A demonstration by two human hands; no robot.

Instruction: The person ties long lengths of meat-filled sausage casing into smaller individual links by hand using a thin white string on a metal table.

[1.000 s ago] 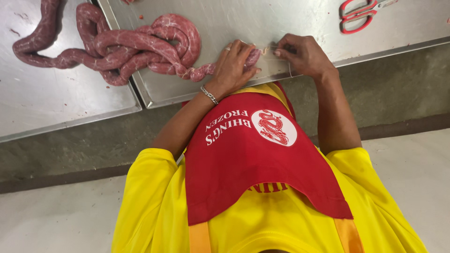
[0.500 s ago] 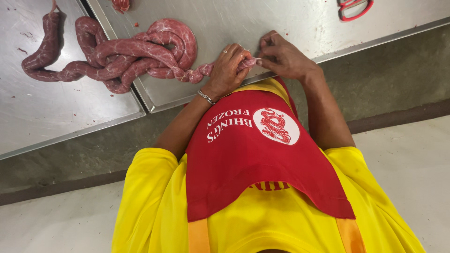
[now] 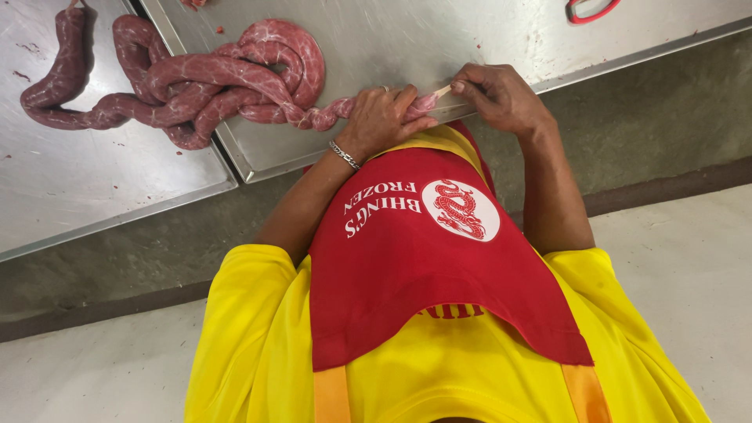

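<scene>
At the near edge of the worktop [image 3: 486,39] I keep my left hand [image 3: 384,117] with its fingers wrapped tightly around the sausage [image 3: 235,78] end, probably so that the filling stays in. My right hand [image 3: 497,94] pinches the empty casing tip [image 3: 442,92] with closed fingers, pulling it taut. The rest of the sausage lies coiled toward the left edge.

round white emblem [image 3: 460,209], red apron [image 3: 439,258]

I am looking at a meat-processing workroom: stainless steel tables [image 3: 439,47] are holding a long coil of raw sausage [image 3: 211,78], I am wearing a red apron [image 3: 439,258], and the bare concrete floor [image 3: 681,251] is showing below.
</scene>
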